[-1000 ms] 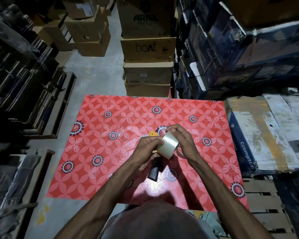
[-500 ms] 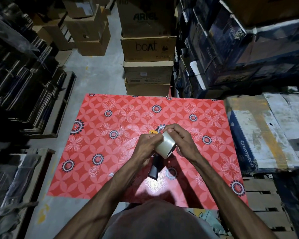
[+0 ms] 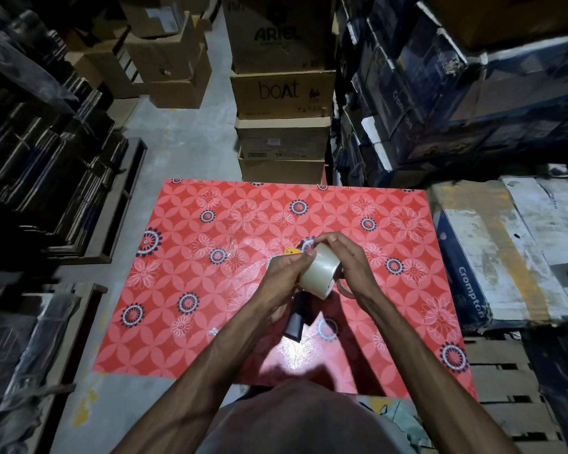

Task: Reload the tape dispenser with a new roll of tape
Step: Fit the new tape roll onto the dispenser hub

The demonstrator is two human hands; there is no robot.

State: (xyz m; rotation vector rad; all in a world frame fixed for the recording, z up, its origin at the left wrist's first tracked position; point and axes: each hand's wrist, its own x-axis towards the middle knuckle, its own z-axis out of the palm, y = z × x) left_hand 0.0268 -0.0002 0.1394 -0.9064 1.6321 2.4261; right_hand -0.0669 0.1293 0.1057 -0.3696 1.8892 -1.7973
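Note:
Over the middle of the red flowered table (image 3: 210, 322), both hands hold a clear tape roll (image 3: 318, 271) that sits on the tape dispenser. My left hand (image 3: 281, 273) grips the dispenser; its black handle (image 3: 298, 317) points toward me and an orange part (image 3: 291, 251) shows at the far end. My right hand (image 3: 345, 260) curls round the roll from the right, fingertips at its top edge. Most of the dispenser body is hidden by the hands and the roll.
A brown ring, perhaps an empty tape core (image 3: 343, 286), lies on the table under my right hand. Stacked cardboard boxes (image 3: 282, 93) stand behind the table. Dark shelves (image 3: 46, 175) line the left; blue boxes (image 3: 489, 257) lie at the right.
The roll has tilted and shifted slightly with both hands. My right fingers have moved up to the roll's top edge.

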